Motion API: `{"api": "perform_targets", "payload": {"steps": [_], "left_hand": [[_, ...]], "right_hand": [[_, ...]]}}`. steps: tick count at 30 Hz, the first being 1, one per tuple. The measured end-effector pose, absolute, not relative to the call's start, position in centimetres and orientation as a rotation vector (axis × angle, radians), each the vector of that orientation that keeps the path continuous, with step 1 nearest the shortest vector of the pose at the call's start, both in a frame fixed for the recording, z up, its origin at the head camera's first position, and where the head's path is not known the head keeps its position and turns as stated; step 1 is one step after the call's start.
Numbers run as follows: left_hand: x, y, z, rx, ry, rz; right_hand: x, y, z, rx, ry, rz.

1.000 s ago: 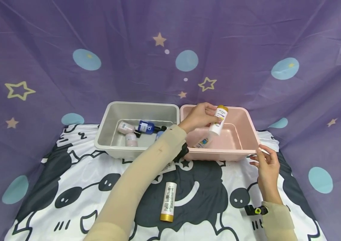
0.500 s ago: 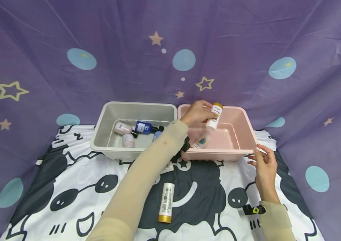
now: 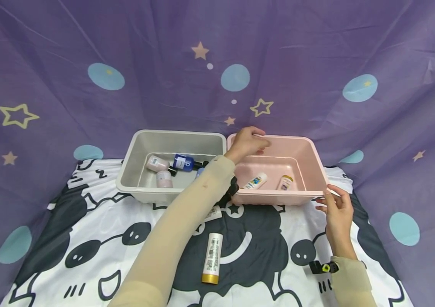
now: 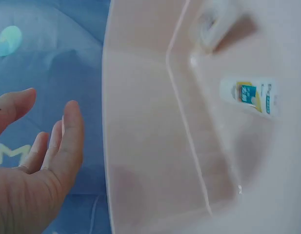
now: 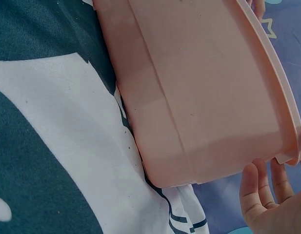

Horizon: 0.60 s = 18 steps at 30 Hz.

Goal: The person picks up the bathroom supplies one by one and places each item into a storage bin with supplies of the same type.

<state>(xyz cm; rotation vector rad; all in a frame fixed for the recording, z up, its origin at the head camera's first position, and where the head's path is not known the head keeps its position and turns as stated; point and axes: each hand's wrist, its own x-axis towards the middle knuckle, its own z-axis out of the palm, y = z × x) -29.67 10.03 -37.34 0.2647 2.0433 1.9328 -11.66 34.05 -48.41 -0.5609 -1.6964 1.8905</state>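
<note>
My left hand [image 3: 249,143] hovers over the left part of the pink bin [image 3: 275,197], thumb and fingers apart and holding nothing, as the left wrist view shows too. Inside that bin lie a small white bottle with a gold cap [image 3: 285,183] and a white tube with a coloured label [image 3: 256,181]. At the bin's front right corner, my right hand [image 3: 339,217] pinches the rim, its fingertips [image 5: 250,178] beneath the lip. On the cloth in front lies a white tube with a gold cap [image 3: 212,258].
A grey bin [image 3: 152,194] stands against the pink one on the left. It holds pinkish bottles [image 3: 158,163] and a dark blue bottle [image 3: 183,162] with black caps. Another white labelled item [image 3: 214,213] is partly hidden by my left sleeve. A purple curtain [image 3: 163,85] hangs behind.
My left hand has let go of the gold-capped bottle, which now lies in the pink bin's front, and has drawn slightly back to the left. The right hand stays at the corner.
</note>
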Motion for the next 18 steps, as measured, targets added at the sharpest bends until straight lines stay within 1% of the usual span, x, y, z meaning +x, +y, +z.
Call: {"api": "perform_targets", "payload": {"steps": [6, 13, 18], "left_hand": [[-27.9, 8.1, -36.5, 0.278, 2.037, 1.962], [-25.5, 5.3, -35.4, 0.389, 2.008, 1.962], [-23.8, 3.5, -34.9, 0.415, 1.985, 1.951]], "right_hand": [[-11.5, 34.1, -48.4, -0.543, -1.689, 1.904], [-11.4, 34.0, -48.4, -0.55, -1.686, 1.907], [-11.4, 33.8, -48.4, -0.554, -1.691, 1.903]]}}
